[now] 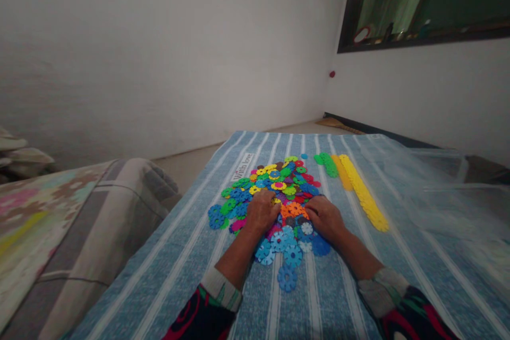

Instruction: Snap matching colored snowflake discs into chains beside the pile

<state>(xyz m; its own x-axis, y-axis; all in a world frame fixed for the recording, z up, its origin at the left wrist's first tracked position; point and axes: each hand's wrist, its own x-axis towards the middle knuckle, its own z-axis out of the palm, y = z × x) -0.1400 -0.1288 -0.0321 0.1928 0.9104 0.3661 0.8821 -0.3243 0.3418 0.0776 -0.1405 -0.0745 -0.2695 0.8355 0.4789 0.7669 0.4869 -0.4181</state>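
A heap of notched plastic flower discs [243,195] in many colours lies in the middle of the cloth. My left hand [263,212] rests on the left of the heap, fingers curled down, its thumb beside a yellow disc. Across from it, my right hand [325,218] reaches into the right side with its fingertips drawn together. Several orange discs [292,211] lie between the hands, at the right fingertips. Whatever either hand grips is hidden by the fingers. Light blue discs [292,255] spread toward me, with a single blue disc [287,278] nearest.
Right of the heap run overlapping rows of yellow discs [364,194], orange-yellow discs [341,172] and green discs [329,164]. Clear plastic containers [458,191] stand on the right of the striped blue cloth [179,255]. A draped fabric-covered seat [107,212] is at the left.
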